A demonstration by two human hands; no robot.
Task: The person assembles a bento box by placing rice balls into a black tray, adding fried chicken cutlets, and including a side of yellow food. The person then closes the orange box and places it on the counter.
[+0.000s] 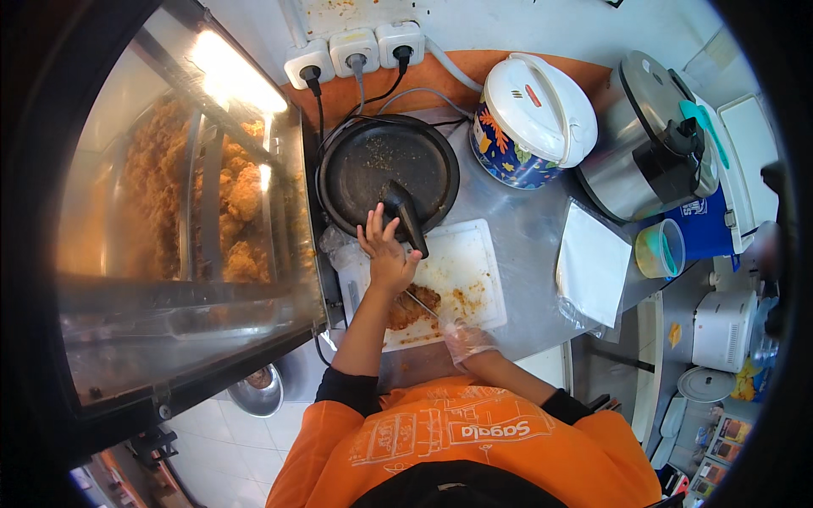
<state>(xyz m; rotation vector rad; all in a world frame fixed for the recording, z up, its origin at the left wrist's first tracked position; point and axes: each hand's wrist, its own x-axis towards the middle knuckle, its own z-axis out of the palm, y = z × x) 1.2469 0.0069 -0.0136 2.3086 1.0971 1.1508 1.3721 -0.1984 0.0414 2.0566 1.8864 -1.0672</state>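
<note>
My bare left hand [389, 254] reaches over the cutting board with its fingers spread. It is right at the handle of a black stone pestle [405, 212]; whether it touches is hard to tell. The pestle rests in a wide black mortar [368, 157] with crumbs in it. My right hand [468, 343], in a clear plastic glove, is closed around a thin metal utensil [421, 303] whose kind I cannot make out. That utensil's far end meets a flattened piece of browned fried food [411, 311] on the stained white cutting board [487, 262].
A lit glass display case [296, 212] with fried chicken [241, 190] stands left. Behind the board are a patterned rice cooker [533, 118] and a steel appliance [644, 127]. White paper sheets [593, 262] and a plastic cup [659, 250] lie right. Cables [360, 93] run behind the mortar.
</note>
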